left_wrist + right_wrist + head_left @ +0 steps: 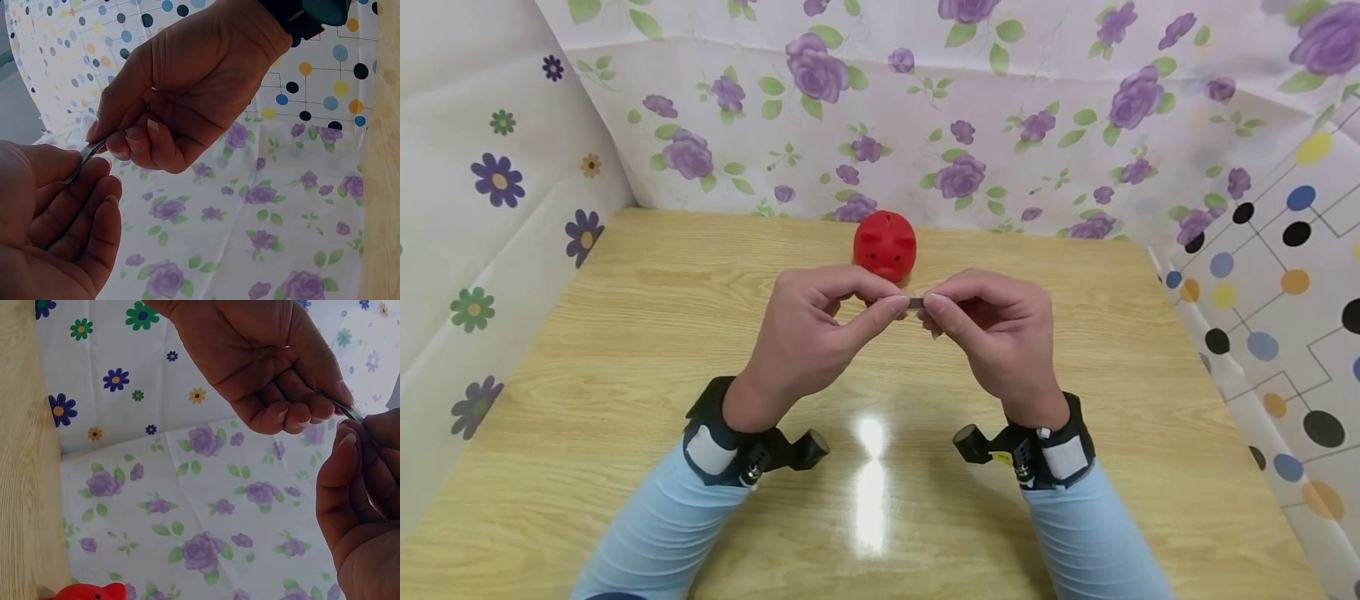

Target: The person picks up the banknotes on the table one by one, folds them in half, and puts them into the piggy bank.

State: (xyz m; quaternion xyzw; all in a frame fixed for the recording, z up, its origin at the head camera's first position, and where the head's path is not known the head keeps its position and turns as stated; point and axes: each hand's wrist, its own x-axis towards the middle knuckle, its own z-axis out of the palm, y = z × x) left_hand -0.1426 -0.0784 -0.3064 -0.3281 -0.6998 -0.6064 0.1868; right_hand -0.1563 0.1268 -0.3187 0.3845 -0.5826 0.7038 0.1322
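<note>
Between my two hands is a small, thin, flat metal piece [916, 303], dark silver; its exact kind is hard to tell because fingers cover both ends. My left hand [820, 333] pinches one end between thumb and forefinger. The other end is pinched the same way by my right hand [1007, 333]. In the left wrist view the metal strip [89, 152] shows a shiny edge, and in the right wrist view the strip [350, 411] runs slantwise from one hand to the other. Both hands are raised above the table, fingertips close together.
A red piggy bank [885, 244] stands on the wooden table [647, 333] just beyond the hands, near the back edge. Floral cloth [917, 108] hangs behind; a dotted cloth [1262, 333] covers the right side and a flowered one [467, 250] the left.
</note>
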